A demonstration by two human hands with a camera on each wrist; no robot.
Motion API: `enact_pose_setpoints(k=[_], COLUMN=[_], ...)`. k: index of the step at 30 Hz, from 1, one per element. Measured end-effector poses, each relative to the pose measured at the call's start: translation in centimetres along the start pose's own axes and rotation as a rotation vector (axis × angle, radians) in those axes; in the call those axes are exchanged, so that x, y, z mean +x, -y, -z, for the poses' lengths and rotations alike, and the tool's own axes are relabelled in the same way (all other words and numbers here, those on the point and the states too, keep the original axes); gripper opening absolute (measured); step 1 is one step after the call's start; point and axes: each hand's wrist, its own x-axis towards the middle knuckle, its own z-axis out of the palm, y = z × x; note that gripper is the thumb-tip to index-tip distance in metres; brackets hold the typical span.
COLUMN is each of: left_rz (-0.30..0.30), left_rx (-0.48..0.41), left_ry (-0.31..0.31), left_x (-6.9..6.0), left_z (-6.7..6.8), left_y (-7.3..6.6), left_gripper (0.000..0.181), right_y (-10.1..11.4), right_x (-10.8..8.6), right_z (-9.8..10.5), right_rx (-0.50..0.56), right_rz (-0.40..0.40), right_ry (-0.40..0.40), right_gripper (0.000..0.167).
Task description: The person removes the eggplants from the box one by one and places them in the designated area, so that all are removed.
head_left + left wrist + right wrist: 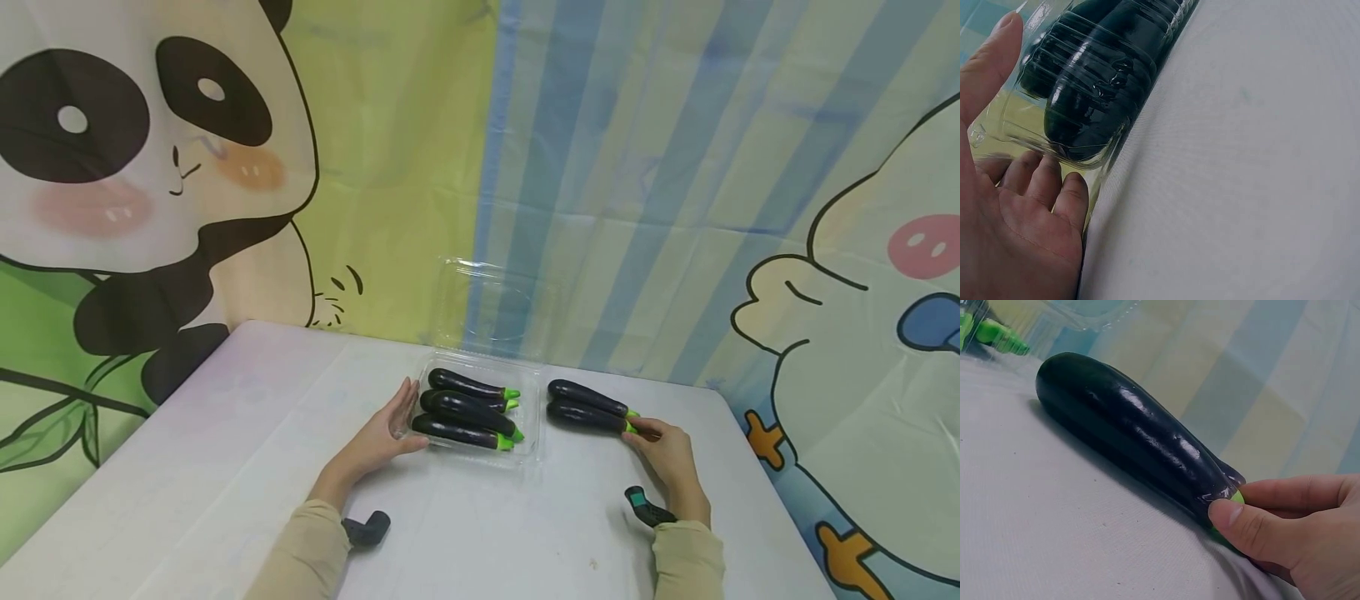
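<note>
A clear plastic clamshell box [531, 450] lies on the table with several dark eggplants [465, 410] inside, their green stems pointing right. Its transparent lid [487, 304] stands raised at the back. My left hand [382, 433] rests against the box's left end, thumb extended along the near corner and fingers loosely spread by the side. To the right of the box, two eggplants lie side by side. My right hand [669, 454] pinches the nearer eggplant [1129, 434] at its green stem end between thumb and fingers. The farther eggplant [588, 395] is mostly hidden behind it in the right wrist view.
The white table [480, 533] extends around the box and up to the hanging cartoon-print curtain [637, 183] behind. A dark wrist-camera mount [367, 529] sits on the left wrist, and another mount [648, 507] on the right one.
</note>
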Motion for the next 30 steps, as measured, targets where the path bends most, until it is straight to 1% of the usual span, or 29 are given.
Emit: enact_pose_setpoints(k=[5, 11, 17, 24, 30], left_rz=[-0.005, -0.006, -0.002, 0.021, 0.017], left_rx=[-0.002, 0.005, 0.001, 0.019, 0.011], left_ry=[0.004, 0.013, 0.011, 0.001, 0.006], left_x=[0.0, -0.1, -0.1, -0.1, -0.1], left_z=[0.0, 0.1, 0.0, 0.1, 0.1], left_y=[0.1, 0.2, -0.1, -0.1, -0.1], left_gripper=[0.112, 0.111, 0.111, 0.112, 0.113], right_y=[0.2, 0.4, 0.5, 0.9, 1.4], right_x=[0.0, 0.0, -0.1, -0.2, -0.2], right_z=[-0.2, -0.1, 0.1, 0.4, 0.6], right_rx=[-0.019, -0.035, -0.047, -0.042, -0.047], right_rz=[-0.02, -0.016, -0.015, 0.025, 0.061], right_ry=[-0.003, -0.002, 0.007, -0.002, 0.003], right_gripper=[0.043, 0.041, 0.041, 0.041, 0.041])
